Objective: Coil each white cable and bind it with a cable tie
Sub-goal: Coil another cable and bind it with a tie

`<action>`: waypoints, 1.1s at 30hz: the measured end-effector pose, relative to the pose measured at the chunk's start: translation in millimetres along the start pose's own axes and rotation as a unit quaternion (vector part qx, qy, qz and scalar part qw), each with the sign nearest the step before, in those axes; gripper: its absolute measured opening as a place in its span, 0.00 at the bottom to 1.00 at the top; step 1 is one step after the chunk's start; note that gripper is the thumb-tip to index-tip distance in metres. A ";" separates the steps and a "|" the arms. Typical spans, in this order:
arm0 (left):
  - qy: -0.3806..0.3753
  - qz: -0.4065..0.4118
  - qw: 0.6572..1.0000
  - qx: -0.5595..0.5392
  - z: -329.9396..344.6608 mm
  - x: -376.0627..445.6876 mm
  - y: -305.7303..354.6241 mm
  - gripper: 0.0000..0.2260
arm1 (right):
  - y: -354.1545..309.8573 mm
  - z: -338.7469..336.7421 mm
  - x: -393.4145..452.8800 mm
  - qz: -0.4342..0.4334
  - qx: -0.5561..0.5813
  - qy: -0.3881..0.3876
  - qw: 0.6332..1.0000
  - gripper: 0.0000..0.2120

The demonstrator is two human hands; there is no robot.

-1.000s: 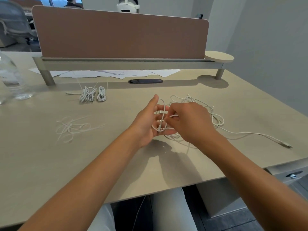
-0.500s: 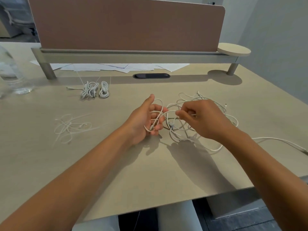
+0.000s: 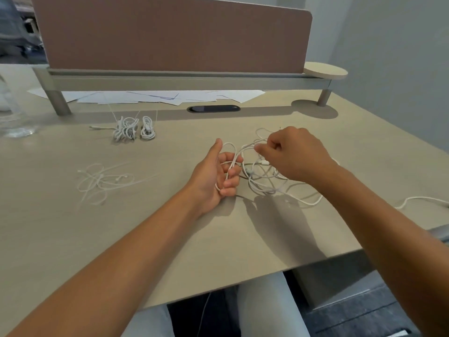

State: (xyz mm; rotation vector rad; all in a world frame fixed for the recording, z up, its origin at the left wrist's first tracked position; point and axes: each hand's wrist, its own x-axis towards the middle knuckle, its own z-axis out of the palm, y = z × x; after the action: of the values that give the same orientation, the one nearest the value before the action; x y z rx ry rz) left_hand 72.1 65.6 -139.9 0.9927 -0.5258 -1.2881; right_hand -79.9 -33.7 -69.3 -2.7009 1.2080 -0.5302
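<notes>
A white cable point(image 3: 230, 152) loops around the curled fingers of my left hand point(image 3: 216, 176), thumb pointing up, at the middle of the desk. My right hand point(image 3: 295, 154) pinches the same cable just to the right, above a loose tangle of white cables point(image 3: 264, 183) lying on the desk. One cable tail point(image 3: 422, 199) trails off to the right edge. Two coiled, bound white cables point(image 3: 133, 128) lie at the back left. A heap of thin white cable ties point(image 3: 104, 181) lies on the left.
A brown divider panel point(image 3: 170, 32) on a grey rail crosses the back of the beige desk point(image 3: 121, 239). Papers point(image 3: 158, 97) lie under the rail, near a dark cable port point(image 3: 213, 108). A clear bottle point(image 3: 12, 113) stands far left. The desk's front edge runs close below my arms.
My right hand has drawn away to the right and back, pulling the cable out from the loop on my left hand. The camera has tilted down and shifted.
</notes>
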 end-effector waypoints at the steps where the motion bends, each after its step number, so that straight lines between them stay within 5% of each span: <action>1: 0.005 0.006 1.000 -0.005 -1.0 0.6 0.1 0.26 | 1.6 0.3 -0.4 0.000 0.040 -0.020 0.999 0.22; 9: -0.007 0.007 1.000 0.024 7.1 -2.8 -6.7 0.28 | -13.9 9.5 0.6 0.034 0.126 0.108 0.986 0.13; 19: 0.068 0.036 0.997 -0.008 5.7 -0.8 -6.6 0.25 | -43.1 35.9 3.7 -0.095 0.095 0.071 0.988 0.16; 25: 0.081 0.045 0.996 -0.019 4.8 0.7 -6.8 0.27 | -42.1 40.0 -0.1 -0.049 0.234 0.144 0.960 0.06; 33: 0.063 0.064 0.995 -0.038 1.6 4.6 -5.0 0.31 | -48.7 48.2 -8.6 -0.064 0.300 0.010 0.952 0.07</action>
State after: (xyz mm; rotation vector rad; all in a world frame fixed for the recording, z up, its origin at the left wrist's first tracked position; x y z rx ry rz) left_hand 69.3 60.9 -144.2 0.9540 -0.4334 -1.1156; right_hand -33.5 4.3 -103.5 -2.2540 0.7163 -0.7918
